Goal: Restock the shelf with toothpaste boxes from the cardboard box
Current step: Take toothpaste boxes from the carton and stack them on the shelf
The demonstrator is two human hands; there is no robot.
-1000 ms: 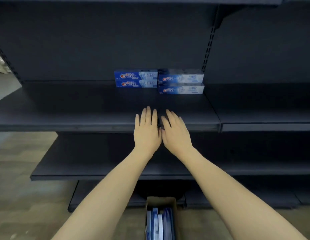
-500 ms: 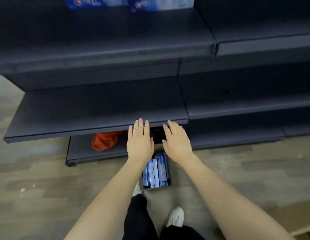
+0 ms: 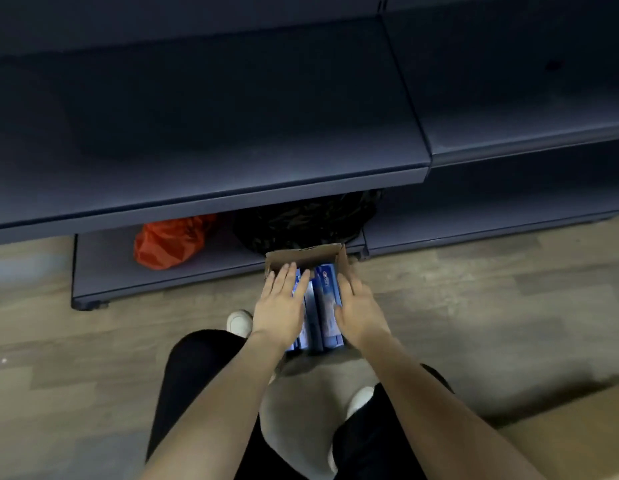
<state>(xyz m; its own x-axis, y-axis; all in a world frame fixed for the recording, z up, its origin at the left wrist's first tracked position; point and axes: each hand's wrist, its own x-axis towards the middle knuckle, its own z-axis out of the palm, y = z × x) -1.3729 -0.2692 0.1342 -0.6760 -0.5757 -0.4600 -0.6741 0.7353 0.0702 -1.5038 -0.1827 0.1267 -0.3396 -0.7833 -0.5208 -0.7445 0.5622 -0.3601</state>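
Note:
A small open cardboard box (image 3: 311, 257) stands on the floor in front of the dark shelf unit (image 3: 211, 188). Several blue toothpaste boxes (image 3: 324, 299) stand packed inside it. My left hand (image 3: 279, 306) reaches down over the left side of the box with straight fingers lying over the toothpaste boxes. My right hand (image 3: 358, 306) hangs over the right side with fingers extended along the box wall. Neither hand grips anything. The stocked upper shelf is out of view.
An orange plastic bag (image 3: 169, 244) and a dark bundle (image 3: 301, 220) lie on the bottom shelf behind the box. My legs and white shoes (image 3: 239, 322) stand on the wooden floor. A larger cardboard box corner (image 3: 578, 434) shows at lower right.
The view has tipped down from the upper shelf to the floor. Both hands have dropped from the shelf edge to the cardboard box and now lie over the toothpaste boxes.

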